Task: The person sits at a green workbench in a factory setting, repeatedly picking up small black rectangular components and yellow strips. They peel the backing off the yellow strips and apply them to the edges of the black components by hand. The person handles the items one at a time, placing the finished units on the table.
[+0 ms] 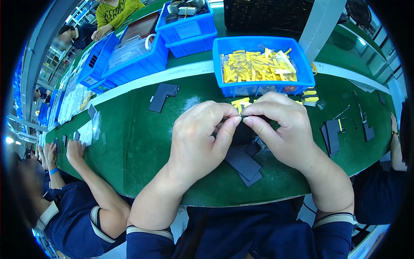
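Note:
My left hand (pixel 196 136) and my right hand (pixel 284 131) meet in front of me over the bench. Thumb and forefinger of each are pinched together, tip to tip. Whatever they hold is too small and covered to make out. Just below the fingertips lies a stack of dark grey flat pieces (pixel 242 163), partly hidden by my hands. Behind the fingers, several yellow strips (pixel 240 103) lie on the green bench (pixel 146 142). A single L-shaped dark flat piece (pixel 164 97) rests off to the left.
Beyond my hands stands a blue bin (pixel 258 89) full of yellow strips (pixel 258 64). More blue bins (pixel 142 60) stand at the back left. Dark flat pieces (pixel 332 136) and a thin cable (pixel 360 108) lie on the right. Co-workers sit at both sides; one arm (pixel 97 181) rests at left.

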{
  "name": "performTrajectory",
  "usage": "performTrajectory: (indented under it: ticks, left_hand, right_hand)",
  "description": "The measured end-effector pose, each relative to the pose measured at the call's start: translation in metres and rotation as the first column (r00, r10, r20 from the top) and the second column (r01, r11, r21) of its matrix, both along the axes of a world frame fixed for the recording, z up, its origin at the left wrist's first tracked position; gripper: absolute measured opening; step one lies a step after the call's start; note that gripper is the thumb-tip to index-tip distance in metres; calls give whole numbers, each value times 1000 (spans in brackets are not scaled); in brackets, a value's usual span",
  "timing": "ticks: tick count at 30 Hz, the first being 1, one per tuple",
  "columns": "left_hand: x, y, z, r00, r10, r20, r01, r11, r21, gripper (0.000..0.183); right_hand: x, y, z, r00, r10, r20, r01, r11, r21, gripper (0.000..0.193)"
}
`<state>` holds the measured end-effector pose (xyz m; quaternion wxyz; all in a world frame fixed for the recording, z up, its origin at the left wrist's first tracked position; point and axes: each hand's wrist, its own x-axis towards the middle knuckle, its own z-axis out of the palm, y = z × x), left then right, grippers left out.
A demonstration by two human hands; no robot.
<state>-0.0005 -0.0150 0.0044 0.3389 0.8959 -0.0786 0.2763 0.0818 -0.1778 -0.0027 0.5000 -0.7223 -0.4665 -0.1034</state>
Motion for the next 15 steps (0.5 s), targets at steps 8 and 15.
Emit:
performTrajectory:
  ticks: [8,15]
  left_hand:
    - [1,-11,-1,999,52,6,-50,984,-173,8]
    - [0,-3,-1,995,91,39,-93,994,49,9]
  right_hand:
    - [0,-2,1,995,-101,-6,101,995,-3,7]
    - [0,-2,-1,993,-117,-23,117,993,9,6]
